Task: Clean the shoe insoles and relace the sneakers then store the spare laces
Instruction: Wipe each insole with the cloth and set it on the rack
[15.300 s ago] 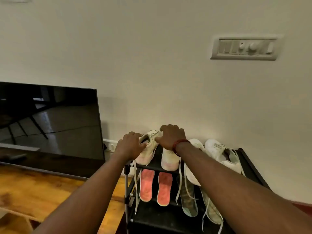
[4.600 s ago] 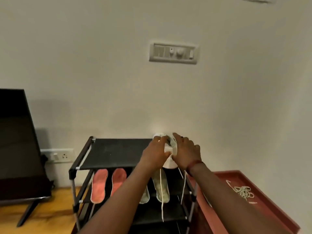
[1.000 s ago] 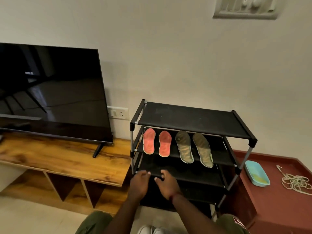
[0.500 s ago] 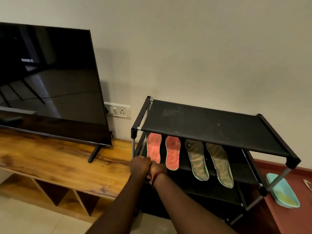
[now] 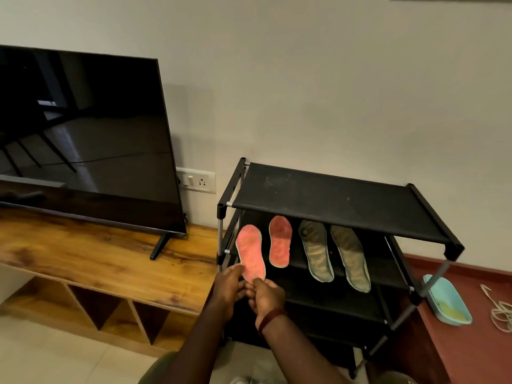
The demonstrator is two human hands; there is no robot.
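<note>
A pink insole (image 5: pixel 250 252) is lifted off the second shelf of the black shoe rack (image 5: pixel 340 202), its heel end pinched between my left hand (image 5: pixel 228 286) and my right hand (image 5: pixel 266 296). A second pink insole (image 5: pixel 280 242) lies on that shelf. Beside it lie two grey-green insoles (image 5: pixel 315 252) (image 5: pixel 350 257). The rack's top shelf holds nothing. White laces (image 5: pixel 500 311) lie in a loose heap on the red surface at far right. A bit of a white sneaker (image 5: pixel 241 380) shows at the bottom edge.
A light blue tub (image 5: pixel 447 300) sits on the red surface (image 5: pixel 460 353) right of the rack. A large TV (image 5: pixel 83 139) stands on a wooden cabinet (image 5: pixel 105 261) to the left. A wall socket (image 5: pixel 196 180) is behind the rack.
Both hands have taken hold of the left pink insole and raised it off the shelf toward me. The view pulled back and shifted right.
</note>
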